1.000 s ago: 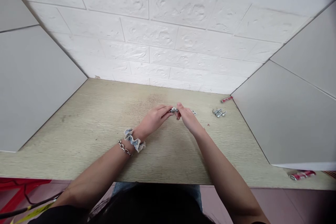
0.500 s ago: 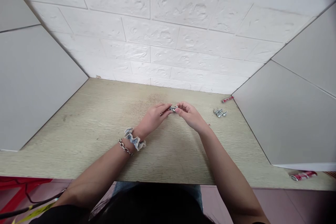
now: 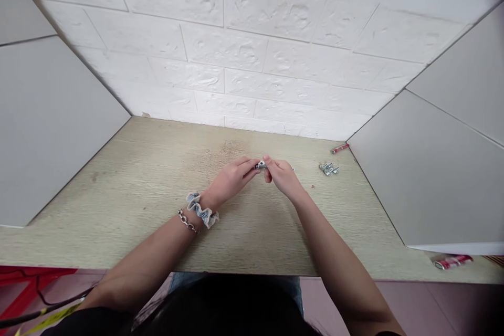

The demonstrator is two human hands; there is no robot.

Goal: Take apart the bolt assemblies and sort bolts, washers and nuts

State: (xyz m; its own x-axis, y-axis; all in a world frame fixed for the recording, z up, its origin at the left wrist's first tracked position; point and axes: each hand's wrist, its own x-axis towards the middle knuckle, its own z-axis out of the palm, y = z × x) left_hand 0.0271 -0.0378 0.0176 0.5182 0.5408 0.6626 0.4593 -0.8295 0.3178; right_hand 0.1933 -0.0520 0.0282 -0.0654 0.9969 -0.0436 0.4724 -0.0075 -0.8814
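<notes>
Left hand (image 3: 232, 174): reaches in palm down over the bench (image 3: 118, 205). Grip nearly closed, fingers extended and pinching the near-left end of a small silver-coloured metal fitting (image 3: 261, 165). Worn at the wrist: one ruffled scrunchie (image 3: 202, 211), pale blue with white edging; below it, one chain-link bracelet (image 3: 188, 222), metal.

Right hand (image 3: 281, 176): grip closed, thumb uppermost and fingers curled, on the right end of the same fitting. Wrist bare.

Metal fitting: one, held between the fingertips of both hands above the middle of the bench; a dark hole shows on its upper face. Partly covered by fingers; exact type cannot be told.

Small metal piece (image 3: 293, 169): just beyond the right hand's knuckles, mostly hidden by them.

Metal screws (image 3: 329, 169): several, silver-coloured, in a loose heap on the bench, right of the right hand and apart from it.

Red-and-silver cylinders, two, battery-like, lying on their sides: far cylinder (image 3: 339, 148), by the back corner of the right panel (image 3: 452, 178); near cylinder (image 3: 452, 262), by the front edge of the bench, just below that panel.

Surroundings: white brick-patterned wall (image 3: 244, 37) behind; grey left panel (image 3: 59, 136); brown speckled stain (image 3: 232, 149) on the bench, beyond the left hand.
</notes>
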